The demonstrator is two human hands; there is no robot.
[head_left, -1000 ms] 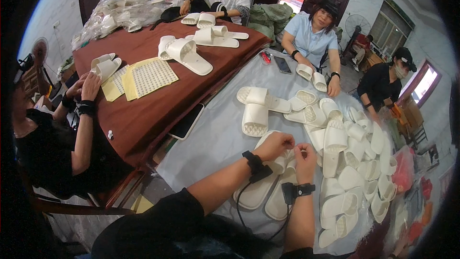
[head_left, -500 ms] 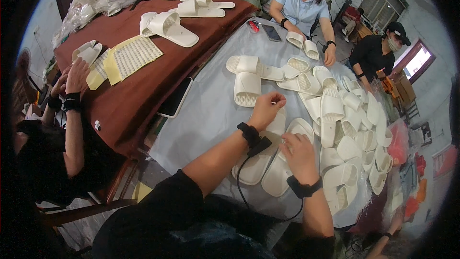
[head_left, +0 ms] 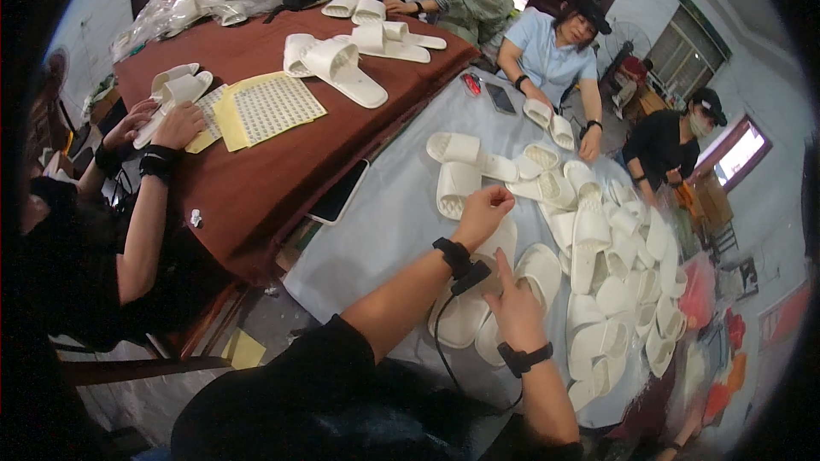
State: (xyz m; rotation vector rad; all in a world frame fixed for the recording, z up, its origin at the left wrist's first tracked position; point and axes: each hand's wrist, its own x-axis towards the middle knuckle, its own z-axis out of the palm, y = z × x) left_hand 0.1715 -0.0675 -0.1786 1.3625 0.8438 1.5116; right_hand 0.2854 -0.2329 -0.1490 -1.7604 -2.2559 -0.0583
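Note:
My left hand (head_left: 485, 218) is closed in a pinch above a pair of white slippers; whatever its fingers hold, if anything, is too small to make out. Just below it, my right hand (head_left: 515, 306) hovers over the same pair with its index finger stretched out and thumb apart, nothing visible in it. One slipper (head_left: 459, 323) of the pair lies partly under my left wrist, the other slipper (head_left: 541, 270) beside my right hand. Beyond my left hand sits another white slipper (head_left: 459, 188), overlapping a second one. Both wrists wear black bands, with a dark cable between them.
A heap of white slippers (head_left: 619, 248) covers the right side of the grey-covered table (head_left: 359, 248). To the left, a brown-covered table (head_left: 248, 196) bears sticker sheets (head_left: 272, 109) and slippers. A phone (head_left: 340, 192) lies between the tables. Several co-workers sit around, two handling slippers.
The view has shifted, moving the scene lower in the picture. My right hand has moved closer to my left, its index finger now extended. The left co-worker's hands have come down onto slippers.

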